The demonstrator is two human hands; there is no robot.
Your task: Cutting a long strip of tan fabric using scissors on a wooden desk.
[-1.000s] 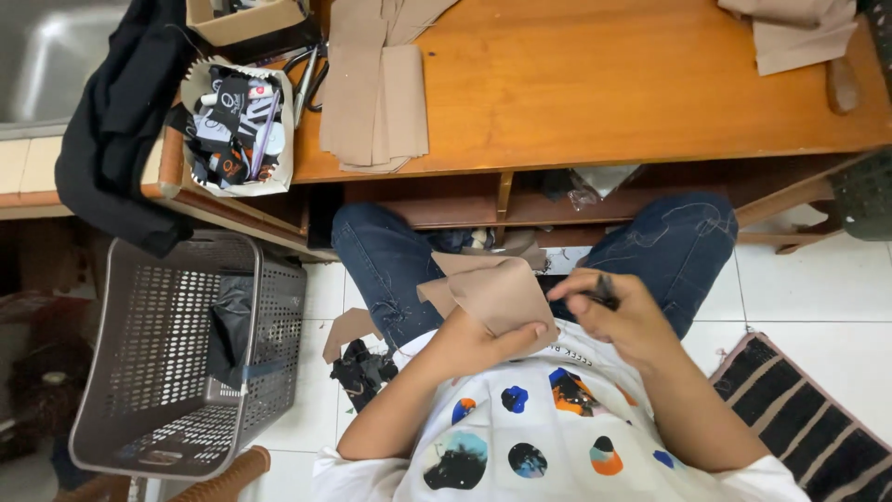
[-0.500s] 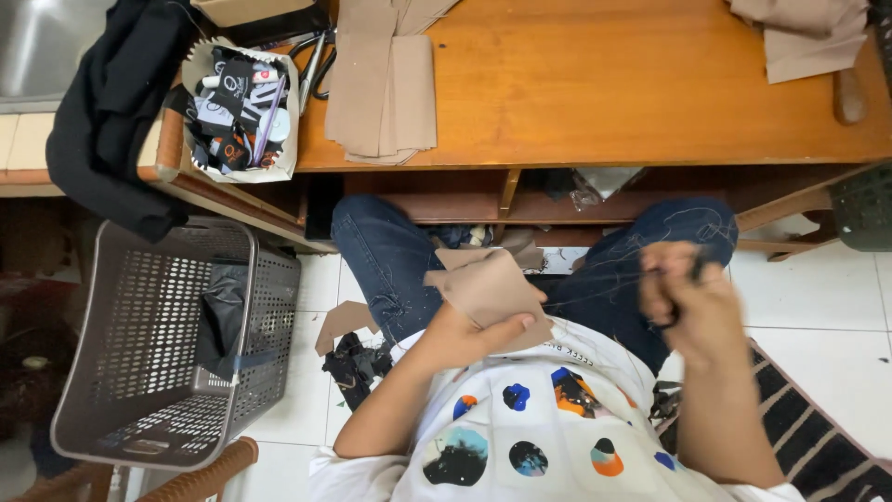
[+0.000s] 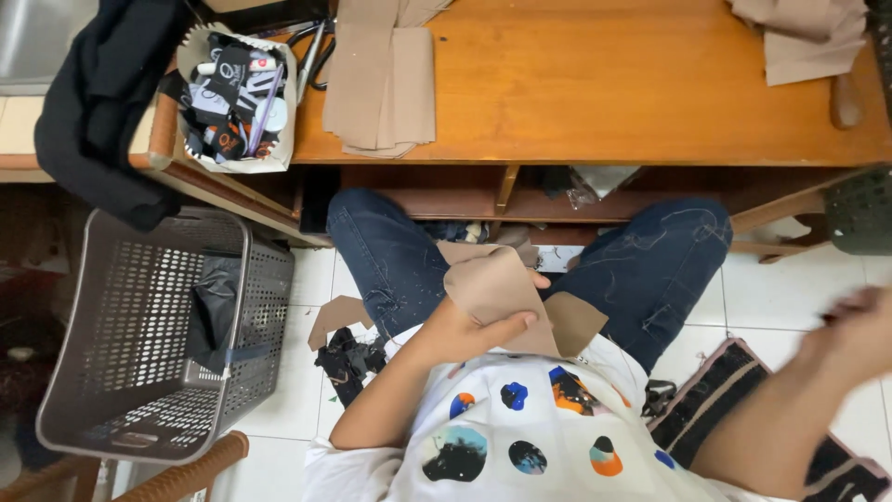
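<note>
I sit with a tan piece of fabric on my lap, and my left hand grips it from below with the thumb on top. A second tan piece lies under it on my thigh. My right hand is out at the far right over the floor tiles, well away from the fabric and blurred by motion. Whether anything is still in its fingers cannot be made out.
A wooden table in front of me carries a stack of tan fabric pieces and another tan pile. A paper box of black items and a black garment sit left. A grey basket stands left, a striped mat right.
My right hand, which held a dark pen-like tool at the fabric, has swung away to the far right. The left hand keeps hold of the tan piece.
</note>
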